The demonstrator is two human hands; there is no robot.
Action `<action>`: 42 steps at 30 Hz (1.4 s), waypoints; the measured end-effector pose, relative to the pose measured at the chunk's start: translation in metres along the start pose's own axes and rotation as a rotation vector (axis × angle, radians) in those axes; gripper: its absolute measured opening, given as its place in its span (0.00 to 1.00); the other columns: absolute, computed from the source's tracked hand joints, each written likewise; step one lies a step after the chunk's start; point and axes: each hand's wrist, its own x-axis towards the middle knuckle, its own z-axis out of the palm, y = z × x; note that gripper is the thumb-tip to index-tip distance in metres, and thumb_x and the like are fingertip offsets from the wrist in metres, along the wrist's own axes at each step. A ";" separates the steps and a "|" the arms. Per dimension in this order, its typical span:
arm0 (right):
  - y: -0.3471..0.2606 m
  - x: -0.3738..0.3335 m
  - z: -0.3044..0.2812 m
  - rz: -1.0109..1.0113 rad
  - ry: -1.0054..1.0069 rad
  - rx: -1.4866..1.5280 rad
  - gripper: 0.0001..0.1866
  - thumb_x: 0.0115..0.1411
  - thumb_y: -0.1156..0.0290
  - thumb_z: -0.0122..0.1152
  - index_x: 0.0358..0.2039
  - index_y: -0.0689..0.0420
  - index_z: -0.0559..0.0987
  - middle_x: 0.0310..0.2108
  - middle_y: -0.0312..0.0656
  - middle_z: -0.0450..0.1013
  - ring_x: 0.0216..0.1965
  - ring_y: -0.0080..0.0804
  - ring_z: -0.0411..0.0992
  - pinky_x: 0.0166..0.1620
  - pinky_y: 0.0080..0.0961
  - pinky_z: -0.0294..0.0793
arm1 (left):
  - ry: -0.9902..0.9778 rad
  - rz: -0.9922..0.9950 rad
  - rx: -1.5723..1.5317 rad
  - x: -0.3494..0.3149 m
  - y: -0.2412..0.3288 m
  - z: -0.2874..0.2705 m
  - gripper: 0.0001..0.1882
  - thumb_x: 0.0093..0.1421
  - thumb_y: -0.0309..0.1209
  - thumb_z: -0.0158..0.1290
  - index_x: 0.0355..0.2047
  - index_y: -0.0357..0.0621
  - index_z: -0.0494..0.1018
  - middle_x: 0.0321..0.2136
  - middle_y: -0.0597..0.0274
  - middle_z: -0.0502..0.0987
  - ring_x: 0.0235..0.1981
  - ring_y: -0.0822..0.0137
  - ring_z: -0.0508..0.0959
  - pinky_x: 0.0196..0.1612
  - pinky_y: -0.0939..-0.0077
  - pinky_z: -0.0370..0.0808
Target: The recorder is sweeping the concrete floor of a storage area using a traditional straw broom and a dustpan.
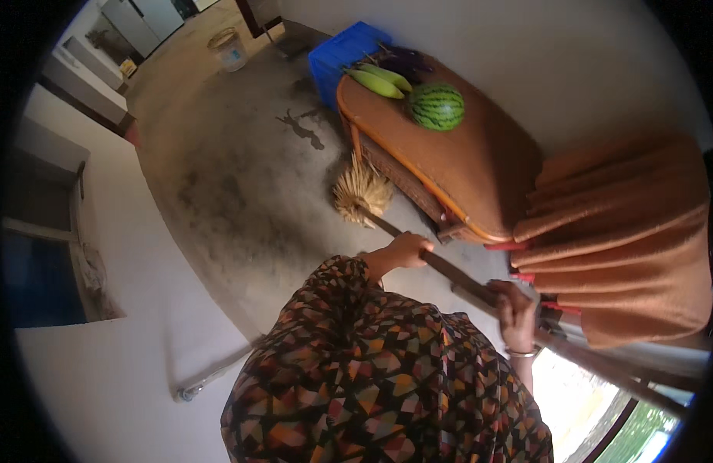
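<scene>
Broom held slantwise in both hands beside the table

The broom (362, 190) has a pale straw head, its bristles splayed in a ragged fan, and a plain dark-brown handle (453, 274). The head is down at the floor (240, 201), just beside the table's (487, 166) long near edge, toward its left end; whether bristles touch the table leg, I cannot tell. From there the handle slants up toward the lower right, past both hands; where it ends is unclear.

The left hand (410, 251) is the lower on the handle, nearer the straw, back of the hand upward, fingers clamped around the wood. Its forearm reaches forward from a patterned sleeve (342, 272). The right hand (517, 312) grips farther up, near the table's right end, wrist below the knuckles, fingers bent and closed on the handle, slightly blurred. A bangle (521, 353) circles that wrist.

On the table, a striped watermelon (437, 106) sits left of the middle, with long green vegetables (378, 81) near the left end and dark eggplants (406, 60) along the far edge. A blue crate (337, 58) stands just beyond the far left corner.
</scene>
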 end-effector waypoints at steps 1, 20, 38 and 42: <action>-0.003 0.018 0.016 -0.016 -0.018 0.013 0.12 0.55 0.77 0.44 0.35 0.65 0.76 0.27 0.48 0.75 0.30 0.39 0.74 0.36 0.28 0.72 | -0.031 -0.042 -0.030 -0.004 -0.014 -0.007 0.07 0.44 0.35 0.54 0.21 0.48 0.71 0.23 0.59 0.74 0.30 0.51 0.75 0.33 0.57 0.71; -0.020 0.274 0.109 -0.433 -0.728 0.332 0.13 0.54 0.68 0.55 0.39 0.60 0.76 0.31 0.48 0.74 0.32 0.41 0.74 0.38 0.29 0.72 | 0.416 -0.699 0.275 -0.078 -0.084 -0.139 0.12 0.41 0.34 0.62 0.26 0.48 0.71 0.26 0.59 0.74 0.33 0.52 0.74 0.37 0.58 0.67; -0.043 0.349 0.209 -0.381 -1.813 0.765 0.13 0.55 0.72 0.50 0.37 0.62 0.78 0.27 0.34 0.73 0.26 0.17 0.66 0.32 0.17 0.67 | 1.081 -1.327 -0.193 -0.051 -0.024 -0.044 0.12 0.39 0.28 0.60 0.27 0.43 0.74 0.28 0.54 0.77 0.35 0.51 0.75 0.38 0.63 0.71; -0.045 0.363 0.221 -0.496 -1.833 0.767 0.11 0.55 0.74 0.50 0.36 0.61 0.79 0.29 0.38 0.76 0.28 0.21 0.70 0.35 0.19 0.69 | 1.196 -1.333 -0.097 -0.047 -0.039 -0.041 0.12 0.37 0.27 0.60 0.26 0.42 0.74 0.27 0.54 0.76 0.34 0.50 0.75 0.38 0.63 0.71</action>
